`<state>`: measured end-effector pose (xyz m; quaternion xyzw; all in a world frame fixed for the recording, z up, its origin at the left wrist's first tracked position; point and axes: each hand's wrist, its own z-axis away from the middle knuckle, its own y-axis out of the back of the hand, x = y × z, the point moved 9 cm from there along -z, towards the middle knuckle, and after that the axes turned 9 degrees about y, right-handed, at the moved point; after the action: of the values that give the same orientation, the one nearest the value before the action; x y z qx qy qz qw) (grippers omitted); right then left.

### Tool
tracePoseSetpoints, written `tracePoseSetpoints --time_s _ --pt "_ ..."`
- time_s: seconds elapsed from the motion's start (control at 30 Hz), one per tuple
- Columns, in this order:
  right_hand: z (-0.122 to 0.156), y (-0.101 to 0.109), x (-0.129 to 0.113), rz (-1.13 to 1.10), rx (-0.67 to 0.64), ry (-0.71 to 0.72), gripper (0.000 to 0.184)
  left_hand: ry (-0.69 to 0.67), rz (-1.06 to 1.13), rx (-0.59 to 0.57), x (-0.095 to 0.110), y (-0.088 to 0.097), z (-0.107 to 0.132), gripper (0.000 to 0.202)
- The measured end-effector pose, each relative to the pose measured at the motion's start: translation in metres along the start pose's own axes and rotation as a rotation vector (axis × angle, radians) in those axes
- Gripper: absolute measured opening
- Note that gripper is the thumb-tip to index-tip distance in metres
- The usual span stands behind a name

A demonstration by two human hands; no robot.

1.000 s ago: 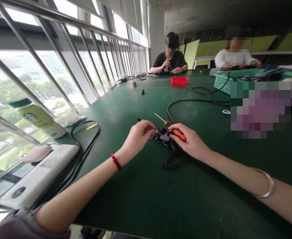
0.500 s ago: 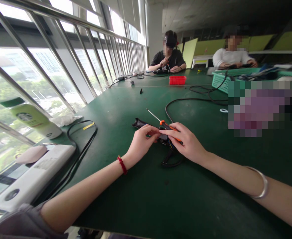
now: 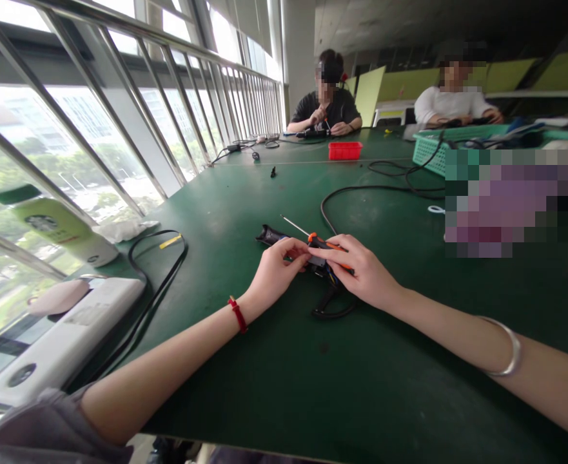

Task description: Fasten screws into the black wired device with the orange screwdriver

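Note:
On the green table (image 3: 245, 393) lies a black handheld device (image 3: 270, 236), partly opened, with coloured wires showing and a black cable attached. My right hand (image 3: 368, 270) holds a screwdriver (image 3: 319, 241) with an orange and black handle, its metal shaft pointing away to the upper left. The right index finger reaches forward to a small grey block (image 3: 317, 262) on the device. My left hand (image 3: 280, 265) is closed in a pinch at the same spot, fingertips meeting the right ones. What sits between the left fingertips is hidden.
A green-white bottle (image 3: 58, 222), a white box-shaped device (image 3: 66, 341) and a looped black cable (image 3: 183, 254) are at the left. A red tray (image 3: 345, 151) and a green basket (image 3: 429, 151) stand farther off. Two people sit at the far side.
The view has tilted slightly, so everything sits a little higher. Both hands, the screwdriver and the black device keep nearly the same arrangement.

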<state>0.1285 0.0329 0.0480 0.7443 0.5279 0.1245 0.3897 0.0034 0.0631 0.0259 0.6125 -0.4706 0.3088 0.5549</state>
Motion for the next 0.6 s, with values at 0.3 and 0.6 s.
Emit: tracePoseSetpoints --time_s 0.3,0.6 --pt "0.000 0.000 -0.002 0.021 -0.034 0.017 0.043 -0.008 -0.009 -0.010 0.000 0.000 0.001 0.013" --pt "0.001 0.000 -0.001 0.036 -0.024 0.006 0.036 -0.016 -0.045 0.079 0.004 0.015 0.006 0.014"
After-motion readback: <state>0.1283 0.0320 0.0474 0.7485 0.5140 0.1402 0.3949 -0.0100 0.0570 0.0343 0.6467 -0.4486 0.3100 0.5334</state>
